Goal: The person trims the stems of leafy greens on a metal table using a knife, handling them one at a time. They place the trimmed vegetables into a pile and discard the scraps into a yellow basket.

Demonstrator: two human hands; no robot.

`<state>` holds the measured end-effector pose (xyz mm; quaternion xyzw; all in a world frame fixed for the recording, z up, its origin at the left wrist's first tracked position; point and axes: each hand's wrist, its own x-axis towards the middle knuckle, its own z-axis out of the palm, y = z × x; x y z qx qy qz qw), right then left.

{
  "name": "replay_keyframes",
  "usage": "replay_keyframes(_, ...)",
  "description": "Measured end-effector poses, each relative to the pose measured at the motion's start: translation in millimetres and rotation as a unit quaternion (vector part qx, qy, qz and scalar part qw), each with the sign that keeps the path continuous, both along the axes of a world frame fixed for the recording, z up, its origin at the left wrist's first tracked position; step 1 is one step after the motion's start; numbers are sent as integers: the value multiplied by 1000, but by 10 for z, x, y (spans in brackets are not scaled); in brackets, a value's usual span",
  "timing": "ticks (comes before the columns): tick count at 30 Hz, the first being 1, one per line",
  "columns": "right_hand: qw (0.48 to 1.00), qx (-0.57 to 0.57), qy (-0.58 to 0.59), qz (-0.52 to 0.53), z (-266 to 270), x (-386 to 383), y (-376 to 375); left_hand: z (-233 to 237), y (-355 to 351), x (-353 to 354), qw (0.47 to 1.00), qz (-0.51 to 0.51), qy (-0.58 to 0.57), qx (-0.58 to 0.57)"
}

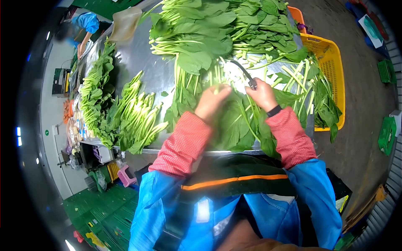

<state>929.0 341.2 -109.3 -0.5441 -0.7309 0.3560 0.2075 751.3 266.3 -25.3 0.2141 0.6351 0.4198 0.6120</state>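
Leafy greens [327, 100] overlapped a yellow plastic basket [341, 83]; left fingers [222, 90] pinched pale-green stems [216, 76], right fingers [256, 86] a curved black knife [243, 71].

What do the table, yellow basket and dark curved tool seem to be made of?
Table: smooth metal, probably steel, going by its grey sheen and bright reflections.
Basket: likely moulded plastic, with even yellow colour and latticed walls.
Tool: perhaps metal, being thin and stiff-looking; finish too small to judge.
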Motion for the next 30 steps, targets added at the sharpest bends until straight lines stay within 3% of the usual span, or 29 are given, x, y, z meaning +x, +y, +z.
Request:
replay_keyframes(1,990,-80,114,-7,116,37,3,16,-6,49,999,-43,30,12)
replay_keyframes(3,972,-117,205,-4,309,85,-15,-280,24,128,990,-83,51,101)
replay_keyframes(7,945,-146,294,-6,611,185,-111,-127,160,260,977,-116,106,145)
replay_keyframes(8,959,-109,260,-15,732,241,-120,-215,195,245,969,-123,114,184)
replay_keyframes(9,990,-6,140,-14,872,314,-107,-155,203,253,975,-119,81,171)
replay_keyframes(11,970,228,79,23,1048,380,-97,80,210,290,983,-113,16,143)
replay_keyframes(14,946,299,-78,99,958,550,33,220,196,340,981,-139,-6,135)
replay_keyframes(15,957,271,-56,84,759,631,97,247,198,347,980,-147,-9,132)
replay_keyframes(16,962,264,-56,48,566,745,139,273,189,368,985,-91,-70,128)
replay_keyframes(17,965,257,-55,15,457,809,179,247,202,345,982,-112,-21,148)
replay_keyframes(19,998,28,52,-21,591,821,132,220,245,276,968,-152,80,180)
replay_keyframes(21,964,-48,261,1,767,614,-14,181,246,331,972,-154,62,168)
replay_keyframes(23,944,-94,303,93,814,474,-27,99,273,368,955,-188,100,206)
replay_keyframes(24,951,-53,286,108,789,441,13,103,296,364,948,-206,123,211)
replay_keyframes(27,894,-251,370,-15,936,583,114,233,270,244,977,-161,64,126)
replay_keyframes(28,877,-232,419,-34,1006,586,118,203,263,177,976,-148,107,120)
replay_keyframes(30,908,-196,370,-3,985,627,167,60,246,137,902,-109,323,263)
